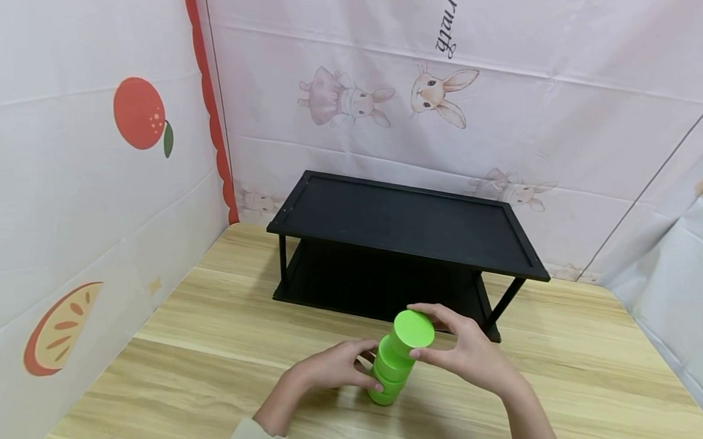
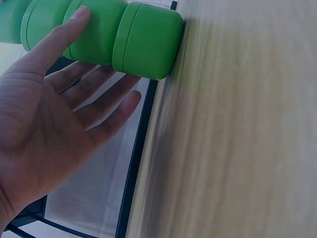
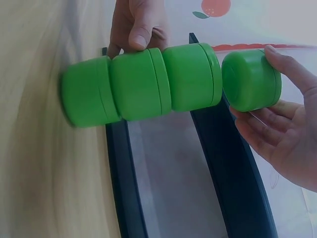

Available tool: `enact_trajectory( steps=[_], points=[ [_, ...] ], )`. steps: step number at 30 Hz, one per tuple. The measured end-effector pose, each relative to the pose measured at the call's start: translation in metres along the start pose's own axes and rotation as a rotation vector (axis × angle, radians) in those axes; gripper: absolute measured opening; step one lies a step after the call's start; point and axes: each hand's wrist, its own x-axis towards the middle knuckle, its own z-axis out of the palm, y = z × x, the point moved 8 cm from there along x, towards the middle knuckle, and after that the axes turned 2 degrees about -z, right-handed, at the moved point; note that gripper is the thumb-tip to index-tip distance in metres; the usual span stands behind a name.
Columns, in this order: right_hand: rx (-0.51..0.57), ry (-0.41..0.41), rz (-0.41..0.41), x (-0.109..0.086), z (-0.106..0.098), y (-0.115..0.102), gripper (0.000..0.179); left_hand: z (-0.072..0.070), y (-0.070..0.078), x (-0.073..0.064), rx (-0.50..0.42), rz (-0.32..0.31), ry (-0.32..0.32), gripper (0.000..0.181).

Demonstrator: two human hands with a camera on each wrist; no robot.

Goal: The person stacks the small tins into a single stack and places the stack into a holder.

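Note:
Three round green lidded jars [image 3: 141, 84] stand stacked on the wooden table, in front of a black shelf. Around the lower part of this stack my left hand [image 1: 340, 364] holds on, thumb on one side and fingers on the other, as the left wrist view shows. My right hand [image 1: 469, 353] grips another green jar [image 3: 250, 82] between thumb and fingers, right at the top of the stack. In the right wrist view this jar sits slightly tilted against the stack's upper lid; whether they touch fully I cannot tell.
Behind the hands stands a black two-tier shelf [image 1: 410, 215] with thin posts; its front edge is close to the jars. Printed cloth [image 1: 354, 135] hangs behind and at both sides. The wooden tabletop [image 1: 207, 363] stretches left and right of the stack.

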Motion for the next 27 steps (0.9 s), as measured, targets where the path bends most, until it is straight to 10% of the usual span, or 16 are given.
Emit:
enact_trajectory(
  steps=[27],
  points=[
    [0.046, -0.056, 0.006, 0.0, 0.018, 0.002, 0.055, -0.001, 0.003, 0.0, 0.01, -0.004, 0.013, 0.046]
  ],
)
